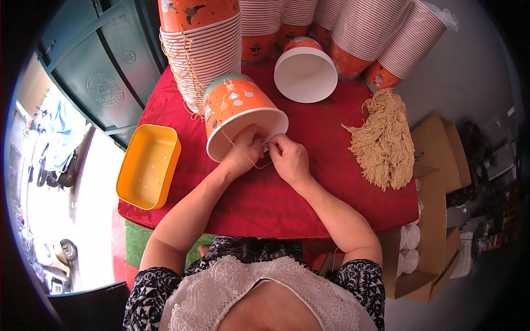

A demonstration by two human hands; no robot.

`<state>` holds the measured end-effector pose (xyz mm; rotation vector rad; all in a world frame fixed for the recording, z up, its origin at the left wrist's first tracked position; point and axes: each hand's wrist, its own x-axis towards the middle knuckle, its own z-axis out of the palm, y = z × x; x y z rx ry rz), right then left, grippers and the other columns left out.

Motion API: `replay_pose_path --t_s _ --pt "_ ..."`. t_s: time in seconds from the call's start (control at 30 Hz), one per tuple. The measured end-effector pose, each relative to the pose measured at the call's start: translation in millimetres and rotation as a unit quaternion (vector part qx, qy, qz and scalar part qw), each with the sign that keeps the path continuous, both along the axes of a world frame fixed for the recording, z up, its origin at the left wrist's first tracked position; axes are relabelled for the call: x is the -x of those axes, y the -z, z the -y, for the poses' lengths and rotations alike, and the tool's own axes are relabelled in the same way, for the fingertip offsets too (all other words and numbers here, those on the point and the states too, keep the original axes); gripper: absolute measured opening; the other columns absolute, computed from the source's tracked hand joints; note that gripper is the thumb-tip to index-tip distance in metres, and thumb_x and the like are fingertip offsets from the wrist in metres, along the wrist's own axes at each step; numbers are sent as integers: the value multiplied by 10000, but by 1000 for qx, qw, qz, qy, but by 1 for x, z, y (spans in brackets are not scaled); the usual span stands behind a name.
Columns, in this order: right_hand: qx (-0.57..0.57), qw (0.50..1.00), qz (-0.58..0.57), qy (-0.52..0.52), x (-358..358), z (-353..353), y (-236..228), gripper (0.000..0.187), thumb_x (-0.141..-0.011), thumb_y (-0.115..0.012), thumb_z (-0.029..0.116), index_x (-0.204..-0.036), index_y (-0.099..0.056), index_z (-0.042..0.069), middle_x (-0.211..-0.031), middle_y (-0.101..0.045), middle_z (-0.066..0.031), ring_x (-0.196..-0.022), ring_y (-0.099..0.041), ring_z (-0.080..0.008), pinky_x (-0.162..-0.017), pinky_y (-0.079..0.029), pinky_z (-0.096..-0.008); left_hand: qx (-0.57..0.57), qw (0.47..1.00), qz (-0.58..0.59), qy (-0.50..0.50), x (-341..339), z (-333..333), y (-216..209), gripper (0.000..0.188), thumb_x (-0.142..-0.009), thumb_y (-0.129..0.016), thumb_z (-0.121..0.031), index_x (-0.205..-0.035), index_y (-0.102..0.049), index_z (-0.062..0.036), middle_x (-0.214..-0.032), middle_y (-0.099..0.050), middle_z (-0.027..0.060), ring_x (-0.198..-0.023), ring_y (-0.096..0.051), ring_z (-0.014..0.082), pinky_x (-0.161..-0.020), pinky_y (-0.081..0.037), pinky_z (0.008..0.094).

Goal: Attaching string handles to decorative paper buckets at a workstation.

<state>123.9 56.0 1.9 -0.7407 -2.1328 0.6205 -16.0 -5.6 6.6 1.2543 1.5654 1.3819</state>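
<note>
An orange paper bucket [243, 99] with printed figures and a white rim lies tipped on the red-covered table, its mouth facing me. My left hand [245, 151] reaches into that mouth, fingers curled close to the rim; what its fingertips hold is hidden. Right beside it, at the rim's lower right, my right hand [290, 160] pinches a thin tan cord [238, 148]. This cord runs from the rim's left side, across my left hand, in a slack loop toward my right fingers.
Left stands a yellow plastic bin [160, 185] with several small white bits. Behind the bucket rises a nested bucket stack [203, 60] hung with cords. Another bucket [305, 77] lies on its side, with more stacks [367, 33] beyond. A tan cord bundle [386, 140] and cardboard boxes [428, 237] are at right.
</note>
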Motion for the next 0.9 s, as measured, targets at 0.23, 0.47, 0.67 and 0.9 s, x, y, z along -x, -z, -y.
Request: replay_pose_path --t_s 0.23,0.47,0.67,0.9 --pt "-12 1000 8 14 0 0 1 57 -814 -645 53 -838 -606 19 -720 -642 -159 -640 -650 -320 -545 -491 -389 -64 967 -239 -66 -5 5 -3 108 -720 -609 -13 -802 -605 58 -832 -621 213 -764 -613 357 -682 -494 421" --pt "-1 1000 19 11 0 1 1 71 -838 -616 113 -843 -582 51 -761 -658 -158 -705 -647 -365 -592 -496 -470 -39 961 -268 -59 -8 7 -10 92 -708 -622 -27 -746 -609 56 -801 -602 241 -778 -599 387 -704 -483 452" --pt "-4 999 36 12 1 4 -2 89 -837 -617 110 -886 -561 61 -743 -662 -150 -683 -656 -354 -576 -509 -465 -70 960 -261 -70 -4 8 3 72 -732 -619 -34 -744 -597 34 -879 -588 222 -833 -590 367 -743 -486 439" --pt "-15 999 38 6 0 2 -1 88 -834 -622 108 -885 -564 66 -727 -661 -148 -679 -658 -356 -567 -510 -468 -61 962 -258 -62 -5 8 1 66 -734 -625 -32 -743 -588 22 -891 -580 200 -832 -584 353 -752 -487 426"
